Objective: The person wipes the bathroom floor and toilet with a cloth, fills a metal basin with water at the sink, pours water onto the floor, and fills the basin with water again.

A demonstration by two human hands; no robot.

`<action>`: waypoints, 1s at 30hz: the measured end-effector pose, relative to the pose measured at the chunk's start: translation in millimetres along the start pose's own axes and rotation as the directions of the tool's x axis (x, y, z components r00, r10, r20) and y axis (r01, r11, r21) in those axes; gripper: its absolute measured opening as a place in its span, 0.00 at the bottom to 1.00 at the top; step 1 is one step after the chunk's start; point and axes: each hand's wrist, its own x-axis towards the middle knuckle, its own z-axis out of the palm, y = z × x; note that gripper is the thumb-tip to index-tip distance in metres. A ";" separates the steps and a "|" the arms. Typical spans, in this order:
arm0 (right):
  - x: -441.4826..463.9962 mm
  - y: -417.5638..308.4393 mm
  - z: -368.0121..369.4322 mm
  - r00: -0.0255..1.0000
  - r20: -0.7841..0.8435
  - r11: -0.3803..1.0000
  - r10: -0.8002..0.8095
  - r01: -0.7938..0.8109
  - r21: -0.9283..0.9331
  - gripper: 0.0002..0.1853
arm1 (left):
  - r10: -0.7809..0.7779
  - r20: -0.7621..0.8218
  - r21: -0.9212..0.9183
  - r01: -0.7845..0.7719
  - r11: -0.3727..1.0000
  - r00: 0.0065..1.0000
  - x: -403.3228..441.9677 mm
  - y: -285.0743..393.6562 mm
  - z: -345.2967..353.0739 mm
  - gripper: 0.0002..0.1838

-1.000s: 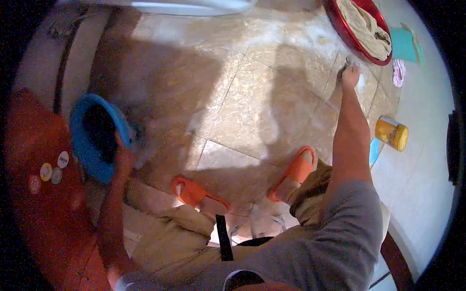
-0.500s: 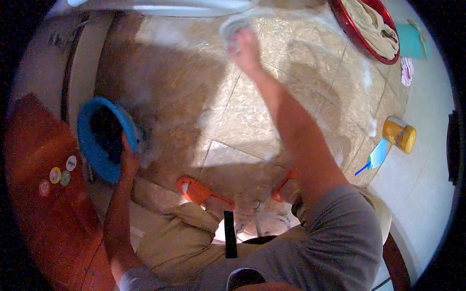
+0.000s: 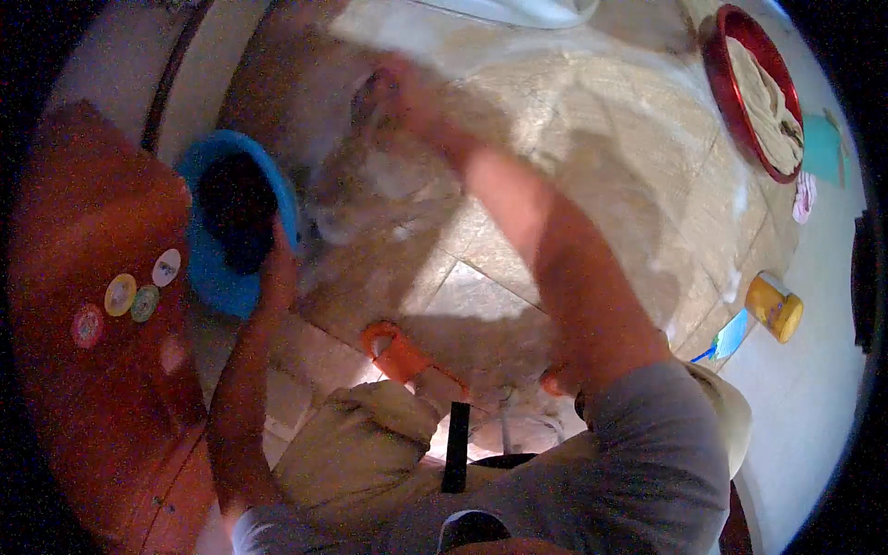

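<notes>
A blue plastic basin (image 3: pixel 287 190) stands tilted on the left, something dark inside it. My left hand (image 3: pixel 276 273) has its fingers closed over the basin's near right rim. Stretched out far ahead over the wet, soapy tile floor (image 3: pixel 472 287) is my right hand (image 3: pixel 404 97), smeared by motion. Its fingers seem closed around a dark, blurred object (image 3: pixel 372 100) at floor level, whose kind I cannot tell. White suds streak the tiles around it.
A red basin (image 3: pixel 726 102) with beige cloth (image 3: pixel 763 92) stands at the upper right. A yellow jar (image 3: pixel 773 307) and a blue-handled brush-like thing (image 3: pixel 726 338) lie on the right. Left is a reddish-brown panel (image 3: pixel 102 388) with round stickers. An orange sandal (image 3: pixel 402 356) is below.
My right hand has swept left across the floor, from near the white tub toward the blue basin's side. The view has turned slightly. My left hand still holds the basin's rim.
</notes>
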 end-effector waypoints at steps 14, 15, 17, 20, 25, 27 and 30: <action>5.2 46.3 58.8 0.961 0.252 0.744 -0.113 0.250 -0.620 0.36 | -0.087 0.033 -0.110 0.090 0.990 0.996 -3.7 21.9 -5.2 0.51; -7.3 34.4 69.6 0.960 0.249 0.740 -0.129 0.260 -0.620 0.35 | -0.065 0.012 -0.118 0.066 0.991 0.998 -7.2 30.5 -11.4 0.50; -35.4 18.2 92.8 0.950 0.281 0.720 -0.135 0.290 -0.631 0.33 | -0.046 -0.016 -0.100 0.044 0.994 0.999 -10.0 33.3 -12.5 0.50; -81.0 -18.0 125.2 0.915 0.402 0.717 0.025 0.264 -0.645 0.30 | -0.020 -0.023 -0.044 0.019 0.999 1.000 1.6 9.6 6.7 0.50; -111.3 -46.2 142.8 0.875 0.424 0.870 0.234 0.006 -0.493 0.22 | -0.071 0.151 -0.101 0.087 0.991 0.986 2.1 25.2 -19.4 0.50; -110.3 -64.9 130.0 0.680 0.382 0.764 0.626 -0.633 -0.126 0.18 | 0.064 0.063 -0.199 -0.050 0.979 0.996 7.5 4.1 3.3 0.50; -103.7 -53.2 92.6 0.778 0.562 0.786 0.281 -0.523 0.330 0.15 | 0.240 -0.141 -0.285 -0.271 0.919 0.961 6.3 7.9 0.4 0.50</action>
